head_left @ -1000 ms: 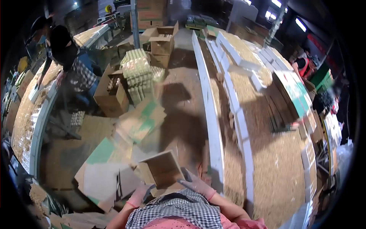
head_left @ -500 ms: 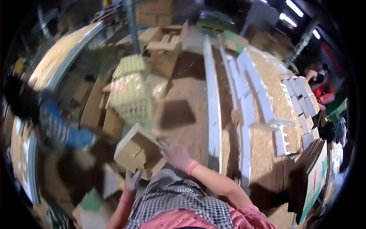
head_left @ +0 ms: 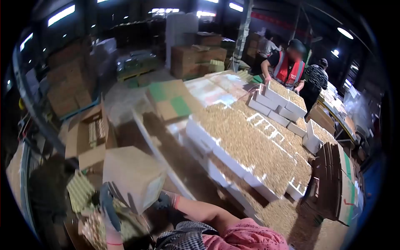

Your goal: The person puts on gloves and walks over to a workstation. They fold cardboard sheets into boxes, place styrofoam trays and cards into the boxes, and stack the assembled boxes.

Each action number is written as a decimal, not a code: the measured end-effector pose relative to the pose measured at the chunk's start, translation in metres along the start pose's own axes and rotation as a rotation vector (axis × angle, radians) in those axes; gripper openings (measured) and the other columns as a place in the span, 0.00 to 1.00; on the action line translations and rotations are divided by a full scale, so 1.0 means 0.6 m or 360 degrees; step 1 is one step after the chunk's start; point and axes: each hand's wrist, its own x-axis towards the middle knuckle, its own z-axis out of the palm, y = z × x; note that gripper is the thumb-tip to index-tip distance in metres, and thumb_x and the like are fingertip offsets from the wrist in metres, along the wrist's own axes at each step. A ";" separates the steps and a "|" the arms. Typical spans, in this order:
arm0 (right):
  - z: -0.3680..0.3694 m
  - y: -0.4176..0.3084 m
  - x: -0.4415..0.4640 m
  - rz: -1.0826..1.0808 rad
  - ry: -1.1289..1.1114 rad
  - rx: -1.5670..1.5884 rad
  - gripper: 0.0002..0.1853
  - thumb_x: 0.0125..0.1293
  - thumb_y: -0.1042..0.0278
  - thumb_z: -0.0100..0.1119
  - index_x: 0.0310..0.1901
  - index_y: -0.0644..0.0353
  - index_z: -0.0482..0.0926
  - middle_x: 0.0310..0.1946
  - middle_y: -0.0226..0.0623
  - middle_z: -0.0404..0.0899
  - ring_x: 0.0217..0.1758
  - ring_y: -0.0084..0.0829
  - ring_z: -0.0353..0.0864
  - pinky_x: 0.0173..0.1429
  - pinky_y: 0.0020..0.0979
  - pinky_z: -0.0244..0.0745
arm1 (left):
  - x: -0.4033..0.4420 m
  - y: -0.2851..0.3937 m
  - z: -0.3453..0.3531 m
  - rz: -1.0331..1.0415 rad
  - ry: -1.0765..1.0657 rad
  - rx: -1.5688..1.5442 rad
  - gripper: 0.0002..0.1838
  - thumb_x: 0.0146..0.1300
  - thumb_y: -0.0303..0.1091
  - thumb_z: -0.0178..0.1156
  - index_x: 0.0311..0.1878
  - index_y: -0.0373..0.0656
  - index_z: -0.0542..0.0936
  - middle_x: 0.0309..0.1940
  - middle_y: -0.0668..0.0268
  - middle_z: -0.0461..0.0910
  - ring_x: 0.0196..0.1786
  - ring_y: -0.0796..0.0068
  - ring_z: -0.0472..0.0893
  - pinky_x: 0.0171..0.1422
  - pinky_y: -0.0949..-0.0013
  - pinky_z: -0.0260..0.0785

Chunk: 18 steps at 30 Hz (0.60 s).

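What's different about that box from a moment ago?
The plain brown cardboard box has been carried toward the stacked pale-green egg trays and turned, so its opening, which had faced the person, is out of sight. The left hand and right hand stay on it. The open brown cardboard carton hasn't visibly moved.

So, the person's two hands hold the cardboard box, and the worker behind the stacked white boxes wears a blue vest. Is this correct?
Not quite: the vest is red, as the head view shows. The left hand and right hand hold the cardboard box, and the worker stands behind the stacked white boxes.
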 end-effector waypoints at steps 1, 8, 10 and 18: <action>-0.017 -0.057 0.026 -0.0198 -0.0147 0.0363 0.17 0.71 0.54 0.48 0.53 0.53 0.76 0.31 0.29 0.79 0.24 0.20 0.74 0.24 0.20 0.67 | 0.072 -0.005 0.006 0.0094 -0.0030 0.0017 0.27 0.75 0.42 0.39 0.72 0.37 0.57 0.71 0.59 0.58 0.73 0.65 0.59 0.77 0.61 0.47; -0.004 -0.528 0.130 -0.0741 0.0253 -0.1137 0.13 0.72 0.57 0.47 0.49 0.52 0.77 0.31 0.24 0.76 0.20 0.16 0.69 0.23 0.17 0.61 | 0.406 -0.086 0.036 -0.0547 0.0132 -0.0362 0.27 0.74 0.48 0.45 0.69 0.44 0.63 0.62 0.67 0.68 0.63 0.71 0.70 0.69 0.65 0.59; -0.003 -0.633 0.160 -0.0840 0.0940 -0.1964 0.15 0.72 0.59 0.45 0.50 0.55 0.77 0.23 0.22 0.73 0.20 0.14 0.69 0.22 0.17 0.60 | 0.462 -0.111 0.027 -0.0635 0.0170 -0.0006 0.25 0.73 0.48 0.48 0.67 0.45 0.66 0.59 0.66 0.69 0.60 0.72 0.71 0.67 0.64 0.61; -0.075 -0.955 0.077 -0.1081 0.2148 -0.1686 0.23 0.72 0.53 0.49 0.58 0.63 0.71 0.34 0.34 0.77 0.28 0.24 0.79 0.31 0.25 0.73 | 0.794 -0.318 -0.112 -0.0829 0.0045 -0.0380 0.19 0.71 0.39 0.53 0.62 0.44 0.72 0.47 0.71 0.76 0.48 0.77 0.76 0.54 0.72 0.69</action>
